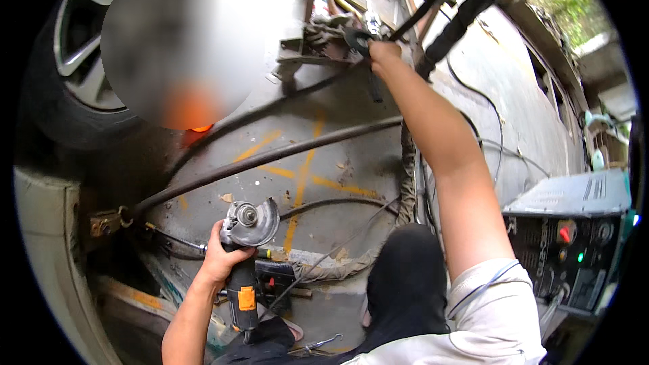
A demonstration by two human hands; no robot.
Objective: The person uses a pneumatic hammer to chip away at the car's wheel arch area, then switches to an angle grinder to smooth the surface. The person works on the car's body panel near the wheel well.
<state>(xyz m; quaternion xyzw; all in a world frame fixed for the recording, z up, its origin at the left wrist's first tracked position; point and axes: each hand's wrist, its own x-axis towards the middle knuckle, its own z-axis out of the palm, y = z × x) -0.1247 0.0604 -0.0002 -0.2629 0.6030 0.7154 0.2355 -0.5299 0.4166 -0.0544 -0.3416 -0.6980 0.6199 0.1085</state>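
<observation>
My left hand [224, 257] is wrapped around the neck of a black angle grinder [242, 282] with an orange switch. Its metal guard [265, 226] faces up, and the spindle [247, 214] shows bare in the middle. Stretched far forward, my right hand [385, 51] is closed at the edge of a cluttered metal tool tray. A dark round disc [355, 41] shows at its fingers, which seem to grip it; the fingertips are partly hidden. Grey crumpled gloves or rags [328, 32] and a silver tool [372, 20] lie beside that hand.
A car wheel [84, 47] stands at the far left. Dark bars and hoses [270, 155] cross the grey floor, which has yellow painted lines [302, 182]. A machine with a control panel [568, 257] stands at right. Pliers [318, 345] lie near my legs.
</observation>
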